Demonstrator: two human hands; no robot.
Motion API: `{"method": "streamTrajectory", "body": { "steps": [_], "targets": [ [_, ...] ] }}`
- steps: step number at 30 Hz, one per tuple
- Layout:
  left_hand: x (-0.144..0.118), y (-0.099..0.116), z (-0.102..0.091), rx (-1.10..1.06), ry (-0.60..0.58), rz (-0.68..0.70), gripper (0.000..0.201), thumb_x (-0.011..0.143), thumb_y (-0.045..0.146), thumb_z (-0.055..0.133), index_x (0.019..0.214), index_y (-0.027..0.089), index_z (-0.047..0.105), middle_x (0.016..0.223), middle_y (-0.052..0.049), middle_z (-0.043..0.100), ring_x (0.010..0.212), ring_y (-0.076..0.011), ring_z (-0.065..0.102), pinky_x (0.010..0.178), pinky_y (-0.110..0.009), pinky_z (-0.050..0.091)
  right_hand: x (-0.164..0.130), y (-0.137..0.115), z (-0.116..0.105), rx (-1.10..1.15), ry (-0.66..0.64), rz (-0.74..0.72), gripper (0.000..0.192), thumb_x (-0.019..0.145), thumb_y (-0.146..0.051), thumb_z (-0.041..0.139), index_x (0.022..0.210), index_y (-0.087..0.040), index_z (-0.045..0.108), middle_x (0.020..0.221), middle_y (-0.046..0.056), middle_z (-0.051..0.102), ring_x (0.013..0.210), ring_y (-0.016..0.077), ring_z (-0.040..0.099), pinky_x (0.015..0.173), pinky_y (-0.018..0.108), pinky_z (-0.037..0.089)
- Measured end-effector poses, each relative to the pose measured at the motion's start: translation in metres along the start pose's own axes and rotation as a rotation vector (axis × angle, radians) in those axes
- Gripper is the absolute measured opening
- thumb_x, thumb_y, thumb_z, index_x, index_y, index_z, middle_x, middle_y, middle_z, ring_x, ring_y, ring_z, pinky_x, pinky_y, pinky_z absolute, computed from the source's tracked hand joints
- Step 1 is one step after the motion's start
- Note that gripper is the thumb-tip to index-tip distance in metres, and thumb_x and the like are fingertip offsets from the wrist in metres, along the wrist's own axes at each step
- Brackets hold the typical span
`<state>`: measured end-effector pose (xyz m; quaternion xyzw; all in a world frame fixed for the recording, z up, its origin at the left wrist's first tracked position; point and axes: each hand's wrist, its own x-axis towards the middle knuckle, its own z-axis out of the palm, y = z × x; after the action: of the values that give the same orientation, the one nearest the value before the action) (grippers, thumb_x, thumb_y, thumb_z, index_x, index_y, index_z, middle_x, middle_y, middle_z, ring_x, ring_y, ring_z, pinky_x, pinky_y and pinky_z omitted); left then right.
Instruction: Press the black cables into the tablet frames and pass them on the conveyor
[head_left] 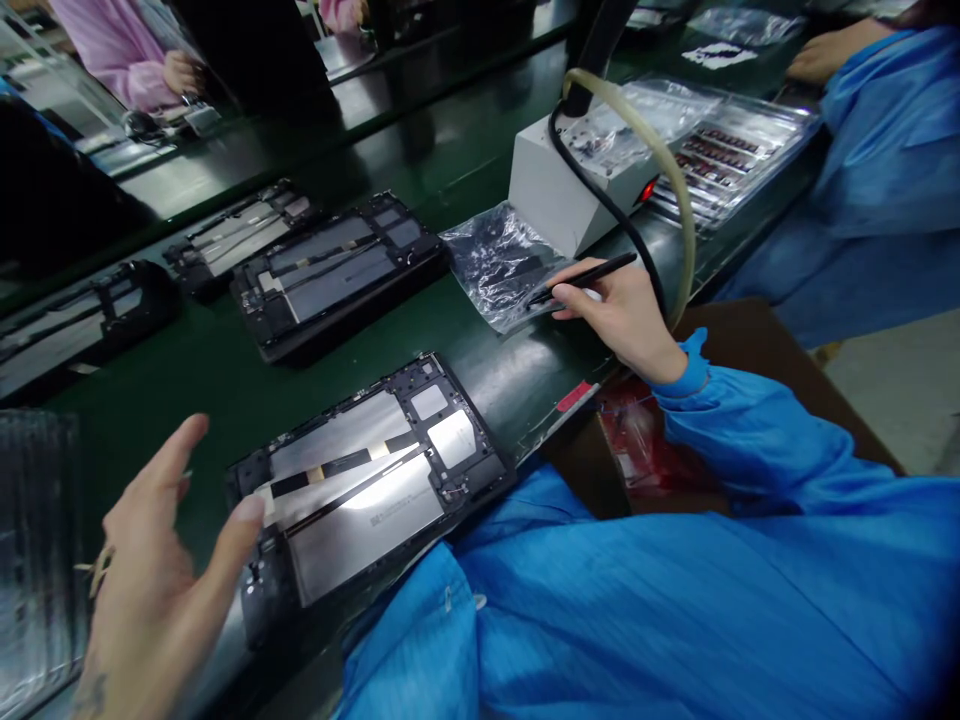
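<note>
A black stylus [583,279] is pinched in the grip of the right hand [626,318] at centre right, its tip on a plastic bag [499,262]. The left hand [161,560], lower left, is held open, its thumb just over the opened tablet [367,480] on the green counter [187,380].

Green belt [187,380] carries three more opened tablets: one [337,270] mid-belt, one [240,232] behind it, one [82,325] at left. White box [559,185] with lit red switch, black cable [600,195], yellowish hose [671,175] (arching over). Component tray [731,160] beyond; co-worker's blue sleeve [892,150] at right.
</note>
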<state>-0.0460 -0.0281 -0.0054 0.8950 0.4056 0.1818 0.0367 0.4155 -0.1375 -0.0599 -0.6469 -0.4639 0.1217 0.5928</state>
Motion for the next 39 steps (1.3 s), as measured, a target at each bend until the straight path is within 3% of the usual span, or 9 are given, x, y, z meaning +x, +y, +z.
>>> {"method": "streamTrajectory", "body": {
  "steps": [6, 14, 19, 23, 27, 31, 34, 36, 39],
  "targets": [
    [0.04, 0.056, -0.009, -0.172, -0.12, 0.001, 0.069, 0.103, 0.049, 0.055, 0.165, 0.054, 0.026, 0.166, 0.002, 0.045, 0.154, -0.0381, 0.043, 0.125, -0.066, 0.043, 0.001, 0.004, 0.003, 0.011, 0.023, -0.003, 0.038, 0.087, -0.058, 0.081, 0.095, -0.021, 0.078, 0.093, 0.003, 0.073, 0.082, 0.0166, 0.073, 0.067, 0.027, 0.069],
    [0.042, 0.059, -0.015, -0.21, -0.085, 0.047, 0.066, 0.103, 0.048, 0.054, 0.164, 0.054, 0.029, 0.164, 0.003, 0.048, 0.152, -0.0378, 0.046, 0.125, -0.069, 0.041, 0.003, 0.005, 0.003, 0.069, 0.007, -0.018, 0.037, 0.085, -0.057, 0.083, 0.094, -0.021, 0.08, 0.091, 0.002, 0.074, 0.08, 0.0157, 0.074, 0.066, 0.025, 0.068],
    [0.075, 0.091, -0.011, -0.141, -0.087, 0.4, 0.051, 0.107, 0.03, 0.053, 0.157, 0.038, 0.046, 0.156, -0.003, 0.057, 0.149, -0.0311, 0.048, 0.124, -0.056, 0.045, -0.015, -0.003, -0.007, 0.229, 0.132, -0.015, 0.036, 0.081, -0.056, 0.087, 0.09, -0.023, 0.079, 0.086, 0.0, 0.075, 0.076, 0.0167, 0.074, 0.069, 0.031, 0.069],
    [0.134, 0.157, 0.03, -0.169, -0.215, 0.868, 0.037, 0.107, 0.017, 0.045, 0.14, 0.02, 0.062, 0.143, -0.01, 0.066, 0.14, -0.0316, 0.055, 0.114, -0.054, 0.05, -0.063, -0.015, -0.049, 0.047, 0.213, -0.085, 0.023, 0.086, -0.049, 0.084, 0.092, -0.027, 0.082, 0.084, 0.001, 0.076, 0.073, 0.0185, 0.074, 0.071, 0.034, 0.068],
    [0.179, 0.266, 0.09, -0.188, -0.462, 1.193, 0.038, 0.105, 0.011, 0.042, 0.134, 0.011, 0.066, 0.141, -0.017, 0.067, 0.13, -0.033, 0.063, 0.111, -0.053, 0.051, -0.117, -0.018, -0.102, -0.227, 0.564, -0.214, 0.016, 0.076, -0.036, 0.093, 0.084, -0.027, 0.084, 0.089, 0.005, 0.079, 0.088, 0.0228, 0.074, 0.09, 0.041, 0.063],
    [0.184, 0.389, 0.136, -0.71, -0.821, 0.883, 0.056, 0.102, 0.006, 0.045, 0.158, 0.007, 0.041, 0.165, -0.018, 0.047, 0.153, -0.0203, 0.048, 0.128, -0.036, 0.041, -0.135, 0.005, -0.15, -0.051, 0.94, -0.194, 0.023, 0.097, -0.047, 0.07, 0.102, -0.026, 0.078, 0.092, 0.003, 0.072, 0.087, 0.0178, 0.072, 0.087, 0.039, 0.063],
    [0.17, 0.453, 0.152, -0.81, -0.945, 0.788, 0.057, 0.109, 0.01, 0.03, 0.165, 0.002, 0.024, 0.169, -0.019, 0.039, 0.154, -0.0136, 0.047, 0.12, -0.029, 0.051, -0.131, 0.029, -0.181, 0.129, 0.975, -0.084, 0.038, 0.099, -0.063, 0.06, 0.097, -0.027, 0.072, 0.086, 0.003, 0.069, 0.092, 0.02, 0.073, 0.091, 0.043, 0.063],
    [0.159, 0.468, 0.152, -0.847, -0.969, 0.8, 0.058, 0.109, 0.007, 0.021, 0.167, 0.008, 0.023, 0.17, -0.014, 0.039, 0.154, -0.0103, 0.046, 0.119, -0.029, 0.051, -0.128, 0.044, -0.198, 0.197, 0.956, -0.025, 0.041, 0.09, -0.071, 0.069, 0.086, -0.03, 0.071, 0.084, 0.006, 0.07, 0.103, 0.0249, 0.072, 0.099, 0.045, 0.061],
    [0.148, 0.445, 0.138, -0.9, -0.995, 0.804, 0.066, 0.104, 0.002, 0.018, 0.168, 0.018, 0.026, 0.17, -0.005, 0.038, 0.154, -0.0127, 0.045, 0.118, -0.029, 0.05, -0.125, 0.057, -0.214, 0.264, 0.949, 0.002, 0.036, 0.08, -0.072, 0.079, 0.077, -0.038, 0.071, 0.086, 0.008, 0.074, 0.115, 0.0298, 0.069, 0.105, 0.045, 0.059]
  ]
}}
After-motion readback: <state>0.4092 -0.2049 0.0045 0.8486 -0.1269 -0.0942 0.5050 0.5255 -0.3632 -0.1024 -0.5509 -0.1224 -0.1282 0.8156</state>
